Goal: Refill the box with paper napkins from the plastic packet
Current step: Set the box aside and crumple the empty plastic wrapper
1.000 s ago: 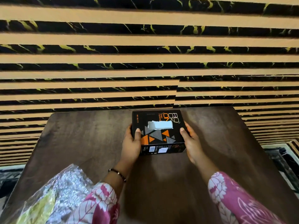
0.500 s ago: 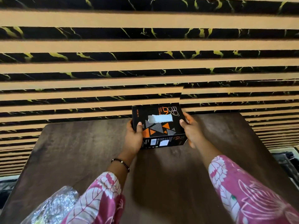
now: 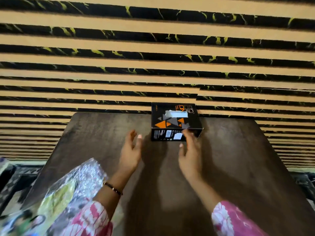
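Box (image 3: 175, 122) rests at the table's (image 3: 238, 167) twelve-o'clock edge; our left hand (image 3: 130, 153) and right hand (image 3: 190, 154) hover empty, fingers relaxed. Next, we judge: fetch the plastic packet (image 3: 68, 193) at seven o'clock.

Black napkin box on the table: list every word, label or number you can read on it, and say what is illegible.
Nothing is surely readable.
box top, far right corner: large white and orange letters, upside down and blurred.
Top, far left edge: small orange word, too small.
Near side: white labels and fine print, blurred.
plastic packet: no legible print.
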The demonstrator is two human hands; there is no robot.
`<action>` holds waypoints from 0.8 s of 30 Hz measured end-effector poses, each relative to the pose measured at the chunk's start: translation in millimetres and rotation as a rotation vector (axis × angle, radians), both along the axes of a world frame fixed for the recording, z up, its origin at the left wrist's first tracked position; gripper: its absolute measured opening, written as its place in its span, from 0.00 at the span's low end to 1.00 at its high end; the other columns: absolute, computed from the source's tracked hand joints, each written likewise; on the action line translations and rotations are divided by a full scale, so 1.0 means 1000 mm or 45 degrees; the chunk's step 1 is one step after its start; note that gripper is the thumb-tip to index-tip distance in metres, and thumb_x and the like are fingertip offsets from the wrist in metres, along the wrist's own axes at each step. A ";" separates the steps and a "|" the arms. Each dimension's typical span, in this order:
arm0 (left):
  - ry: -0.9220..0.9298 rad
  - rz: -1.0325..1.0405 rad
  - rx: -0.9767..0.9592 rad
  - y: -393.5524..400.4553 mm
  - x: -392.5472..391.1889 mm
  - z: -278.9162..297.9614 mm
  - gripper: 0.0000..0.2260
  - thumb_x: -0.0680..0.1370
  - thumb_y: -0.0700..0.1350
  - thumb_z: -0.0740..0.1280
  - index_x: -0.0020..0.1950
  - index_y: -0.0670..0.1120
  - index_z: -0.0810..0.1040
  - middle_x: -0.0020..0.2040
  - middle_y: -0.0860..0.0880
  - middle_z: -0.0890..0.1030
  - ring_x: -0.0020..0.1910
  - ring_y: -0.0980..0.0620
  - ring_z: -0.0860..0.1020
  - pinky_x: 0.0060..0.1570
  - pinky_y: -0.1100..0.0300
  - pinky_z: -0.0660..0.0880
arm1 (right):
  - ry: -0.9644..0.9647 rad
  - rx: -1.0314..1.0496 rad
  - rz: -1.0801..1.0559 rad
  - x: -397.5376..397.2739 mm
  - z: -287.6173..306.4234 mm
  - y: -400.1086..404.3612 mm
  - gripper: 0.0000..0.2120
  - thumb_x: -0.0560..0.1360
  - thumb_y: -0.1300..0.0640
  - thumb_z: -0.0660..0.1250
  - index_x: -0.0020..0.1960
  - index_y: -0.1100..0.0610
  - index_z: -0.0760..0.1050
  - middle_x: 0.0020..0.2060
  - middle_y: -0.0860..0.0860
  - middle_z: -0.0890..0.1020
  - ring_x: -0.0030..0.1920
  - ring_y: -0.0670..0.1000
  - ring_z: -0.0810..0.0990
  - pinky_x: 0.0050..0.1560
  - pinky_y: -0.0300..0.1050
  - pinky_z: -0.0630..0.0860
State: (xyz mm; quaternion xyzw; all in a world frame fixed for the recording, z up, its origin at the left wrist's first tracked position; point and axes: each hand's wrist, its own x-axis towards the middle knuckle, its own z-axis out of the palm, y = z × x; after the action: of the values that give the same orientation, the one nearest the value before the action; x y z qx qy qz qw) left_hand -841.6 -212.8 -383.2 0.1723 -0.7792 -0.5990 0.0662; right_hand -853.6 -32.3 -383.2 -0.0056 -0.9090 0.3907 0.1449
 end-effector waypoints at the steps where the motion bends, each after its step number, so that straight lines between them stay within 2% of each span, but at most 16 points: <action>1: 0.050 0.039 -0.015 -0.004 0.026 -0.004 0.19 0.80 0.48 0.59 0.71 0.45 0.65 0.69 0.46 0.72 0.66 0.52 0.70 0.66 0.59 0.64 | -0.004 -0.029 0.067 0.021 -0.006 -0.010 0.23 0.74 0.67 0.62 0.68 0.57 0.70 0.66 0.54 0.74 0.68 0.52 0.67 0.69 0.42 0.60; 3: 0.121 0.115 -0.037 -0.011 0.083 -0.015 0.16 0.79 0.51 0.61 0.66 0.48 0.70 0.64 0.48 0.75 0.64 0.53 0.72 0.67 0.57 0.67 | -0.088 -0.074 0.223 0.062 -0.020 -0.031 0.20 0.72 0.65 0.63 0.64 0.58 0.73 0.63 0.54 0.77 0.65 0.53 0.71 0.66 0.36 0.60; 5: 0.177 0.150 -0.078 -0.018 0.141 -0.022 0.17 0.76 0.57 0.59 0.62 0.53 0.72 0.62 0.52 0.77 0.64 0.55 0.73 0.65 0.56 0.69 | -0.225 -0.112 0.365 0.097 -0.030 -0.052 0.19 0.71 0.60 0.61 0.62 0.58 0.75 0.61 0.54 0.78 0.64 0.55 0.74 0.65 0.36 0.62; 8: 0.239 0.268 -0.201 -0.031 0.204 -0.022 0.18 0.75 0.55 0.59 0.64 0.54 0.71 0.63 0.56 0.74 0.65 0.57 0.72 0.64 0.53 0.70 | -0.350 -0.101 0.492 0.132 -0.034 -0.071 0.20 0.70 0.56 0.61 0.60 0.59 0.76 0.59 0.56 0.79 0.62 0.57 0.75 0.63 0.36 0.62; 10: 0.315 0.411 -0.319 -0.045 0.234 -0.019 0.20 0.75 0.53 0.61 0.66 0.51 0.69 0.66 0.54 0.72 0.68 0.54 0.69 0.66 0.55 0.67 | -0.406 -0.020 0.556 0.147 -0.032 -0.081 0.22 0.69 0.51 0.60 0.61 0.56 0.76 0.59 0.54 0.79 0.60 0.56 0.75 0.63 0.41 0.66; 12: 0.325 0.531 -0.517 -0.056 0.257 -0.020 0.24 0.74 0.53 0.62 0.68 0.46 0.66 0.70 0.48 0.67 0.72 0.50 0.63 0.71 0.58 0.60 | -0.443 -0.009 0.625 0.157 -0.032 -0.088 0.25 0.68 0.46 0.58 0.61 0.54 0.75 0.58 0.52 0.80 0.60 0.54 0.76 0.64 0.45 0.69; 13: 0.259 0.601 -0.602 -0.061 0.265 -0.024 0.27 0.73 0.54 0.62 0.69 0.44 0.65 0.72 0.46 0.64 0.73 0.48 0.60 0.72 0.56 0.57 | -0.475 -0.022 0.654 0.159 -0.032 -0.090 0.25 0.67 0.46 0.59 0.61 0.53 0.75 0.58 0.51 0.80 0.59 0.52 0.76 0.64 0.46 0.69; 15: -0.006 0.802 -0.642 -0.068 0.278 -0.030 0.33 0.71 0.57 0.64 0.72 0.44 0.61 0.74 0.44 0.57 0.74 0.41 0.56 0.72 0.44 0.52 | -0.551 -0.045 0.707 0.163 -0.032 -0.094 0.22 0.68 0.49 0.62 0.61 0.51 0.76 0.55 0.50 0.81 0.57 0.49 0.77 0.63 0.46 0.70; 17: -0.329 0.970 -0.521 -0.074 0.283 -0.038 0.37 0.71 0.56 0.67 0.74 0.44 0.56 0.76 0.41 0.52 0.73 0.33 0.56 0.69 0.33 0.51 | -0.640 -0.061 0.761 0.166 -0.033 -0.098 0.19 0.70 0.55 0.67 0.61 0.52 0.77 0.50 0.48 0.79 0.50 0.47 0.76 0.59 0.43 0.71; 18: -0.441 1.010 -0.424 -0.078 0.283 -0.039 0.38 0.72 0.53 0.70 0.74 0.43 0.54 0.76 0.38 0.52 0.71 0.30 0.57 0.69 0.32 0.52 | -0.678 -0.060 0.789 0.167 -0.034 -0.099 0.18 0.72 0.57 0.68 0.62 0.54 0.77 0.49 0.47 0.78 0.47 0.45 0.75 0.56 0.39 0.71; 21: -0.527 0.950 -0.263 -0.083 0.282 -0.040 0.38 0.73 0.45 0.71 0.75 0.41 0.51 0.73 0.31 0.57 0.68 0.28 0.62 0.66 0.37 0.60 | -0.826 -0.151 0.753 0.170 -0.037 -0.098 0.19 0.73 0.60 0.67 0.64 0.58 0.75 0.45 0.48 0.79 0.39 0.42 0.74 0.41 0.33 0.69; 22: -0.498 0.894 -0.247 -0.082 0.281 -0.040 0.37 0.74 0.43 0.70 0.75 0.41 0.52 0.72 0.32 0.57 0.67 0.29 0.63 0.65 0.39 0.62 | -0.868 -0.207 0.709 0.171 -0.037 -0.095 0.18 0.74 0.62 0.67 0.64 0.59 0.74 0.48 0.51 0.80 0.41 0.42 0.74 0.40 0.32 0.68; 24: -0.430 0.763 -0.253 -0.073 0.275 -0.038 0.32 0.74 0.40 0.69 0.74 0.41 0.56 0.70 0.34 0.59 0.64 0.30 0.67 0.62 0.43 0.66 | -0.895 -0.285 0.618 0.170 -0.038 -0.082 0.18 0.75 0.65 0.65 0.64 0.63 0.73 0.57 0.55 0.79 0.50 0.45 0.75 0.45 0.31 0.67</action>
State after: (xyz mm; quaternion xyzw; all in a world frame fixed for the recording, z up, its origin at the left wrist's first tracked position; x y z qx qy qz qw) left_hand -566.5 -285.7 -420.7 0.4826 -0.7484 -0.4372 0.1255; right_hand -683.7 -114.8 -421.2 0.0601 -0.8301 0.4839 -0.2704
